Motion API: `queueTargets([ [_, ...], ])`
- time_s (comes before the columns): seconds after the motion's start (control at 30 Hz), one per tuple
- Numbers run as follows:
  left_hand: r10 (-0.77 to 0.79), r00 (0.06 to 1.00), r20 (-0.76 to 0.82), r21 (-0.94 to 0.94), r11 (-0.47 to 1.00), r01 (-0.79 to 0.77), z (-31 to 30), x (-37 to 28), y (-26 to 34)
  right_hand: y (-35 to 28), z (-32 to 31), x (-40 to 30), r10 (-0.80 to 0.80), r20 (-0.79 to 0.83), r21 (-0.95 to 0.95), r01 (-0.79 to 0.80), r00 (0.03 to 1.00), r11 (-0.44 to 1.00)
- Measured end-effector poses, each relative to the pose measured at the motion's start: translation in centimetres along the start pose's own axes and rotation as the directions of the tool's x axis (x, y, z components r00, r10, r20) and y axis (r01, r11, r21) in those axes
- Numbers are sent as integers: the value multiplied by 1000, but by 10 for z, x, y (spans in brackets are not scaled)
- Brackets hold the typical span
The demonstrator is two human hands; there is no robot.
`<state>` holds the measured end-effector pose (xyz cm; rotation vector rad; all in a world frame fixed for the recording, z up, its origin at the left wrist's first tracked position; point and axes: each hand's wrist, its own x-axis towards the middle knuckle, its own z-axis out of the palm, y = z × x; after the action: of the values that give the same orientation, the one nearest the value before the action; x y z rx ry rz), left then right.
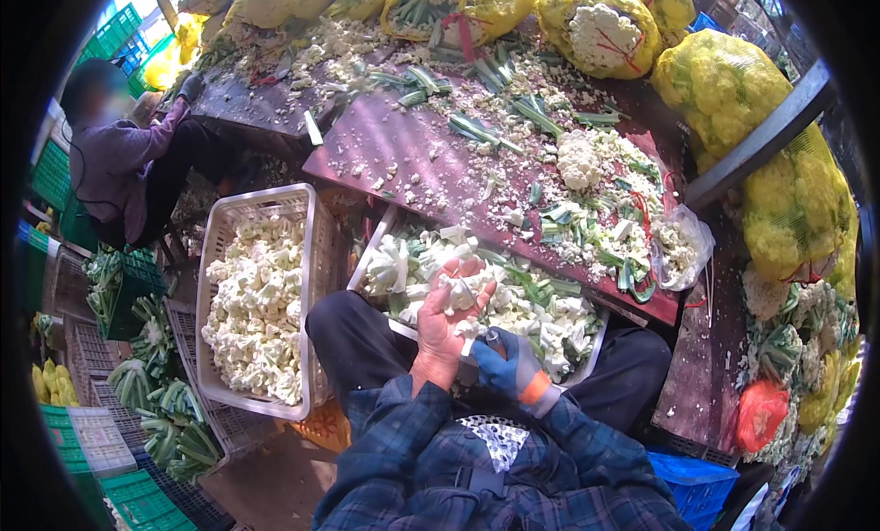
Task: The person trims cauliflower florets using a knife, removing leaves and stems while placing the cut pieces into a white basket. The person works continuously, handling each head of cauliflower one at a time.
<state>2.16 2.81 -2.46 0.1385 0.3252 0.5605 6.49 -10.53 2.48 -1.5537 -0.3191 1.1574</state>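
Observation:
My bare left hand (438,338) is palm up, with its fingers curled around cauliflower florets (459,296). A smaller white piece rests near the heel of that palm. My right hand (512,371), in a blue and grey glove with an orange band, grips a small knife (496,343) close beside the left hand; its blade is only partly visible. Both hands are over a white plastic crate (372,246) between my knees, which contains cauliflower stems (553,325) and leaf pieces. To the left, a tilted-looking white crate (308,352) is heaped with cut florets (258,311).
Cauliflower crumbs and leaf stalks litter a reddish board (419,143), along with a cauliflower head (579,160) and a plastic bag (691,246). Yellow net sacks (722,98) line its far side. A metal bar (760,136) slants at right. Another person (124,149) sits at far left.

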Motion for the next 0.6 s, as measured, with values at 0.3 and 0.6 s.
queueTargets([
  [0.3, 71, 997, 15, 109, 991, -72, 18, -16, -2, 12, 0, -4, -38, 32, -127, 42, 999, 991],
  [0.6, -47, 994, 94, 143, 989, 33, 15, -32, -9, 30, -1, -18, -117, -73, -75, 112, 990, 991],
])
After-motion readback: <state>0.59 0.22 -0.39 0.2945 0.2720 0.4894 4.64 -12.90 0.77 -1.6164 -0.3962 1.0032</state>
